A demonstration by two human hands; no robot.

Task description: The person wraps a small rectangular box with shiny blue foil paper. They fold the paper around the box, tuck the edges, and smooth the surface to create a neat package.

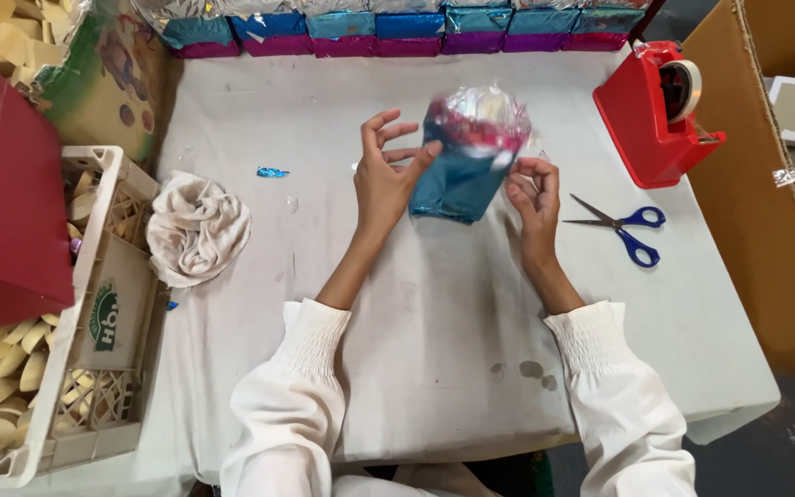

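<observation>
Left hand (386,179): thumb and forefinger pinch left edge of foil-wrapped packet (466,156), other fingers splayed apart, off it. Packet: blue and magenta foil, motion-blurred, held above white table (434,313), between both hands. Right hand (534,193): fingers curled shut on packet's lower right corner. Step, by look: folding or smoothing foil wrap. Next move likely calls for firm crease, steady grip. Scissors (623,225), red tape dispenser (660,110) lie further right, untouched.

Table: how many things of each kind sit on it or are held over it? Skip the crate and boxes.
Foil-wrapped packages in the back row: 7
Foil package held between left hand and right hand: 1
Scissors: 1
Tape dispenser: 1
Crumpled cloth: 1
Total: 11
</observation>
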